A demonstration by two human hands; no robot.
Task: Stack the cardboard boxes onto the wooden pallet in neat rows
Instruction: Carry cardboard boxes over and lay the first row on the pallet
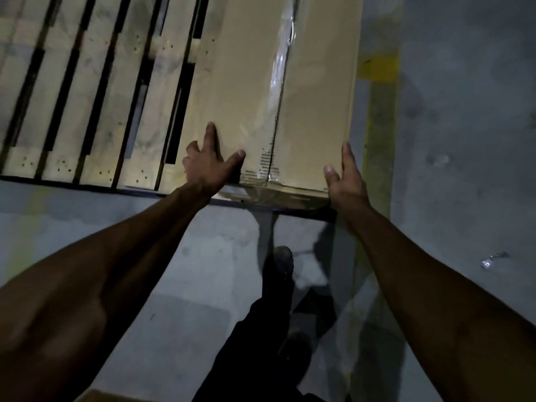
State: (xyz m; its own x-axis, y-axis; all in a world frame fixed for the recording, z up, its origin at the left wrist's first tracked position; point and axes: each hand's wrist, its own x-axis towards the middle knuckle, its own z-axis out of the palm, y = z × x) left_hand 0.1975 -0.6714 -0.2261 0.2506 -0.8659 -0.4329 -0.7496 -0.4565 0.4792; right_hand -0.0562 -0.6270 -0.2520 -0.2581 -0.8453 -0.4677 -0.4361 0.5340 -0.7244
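Observation:
A long brown cardboard box (pixel 313 91), sealed with clear tape down its middle, lies along the right side of the wooden pallet (pixel 95 91). My left hand (pixel 207 166) presses on the box's near left corner, fingers spread over the left edge and thumb on top. My right hand (pixel 343 178) lies flat against the box's near right corner, fingers pointing away from me. The two hands hold the near end of the box between them. The pallet's slats to the left of the box are bare.
Grey concrete floor (pixel 464 140) surrounds the pallet. A yellow painted line (pixel 380 117) runs along the floor just right of the box. My dark trousers and shoe (pixel 282 265) stand close to the pallet's near edge. A corner of another cardboard box (pixel 98 397) shows at the bottom.

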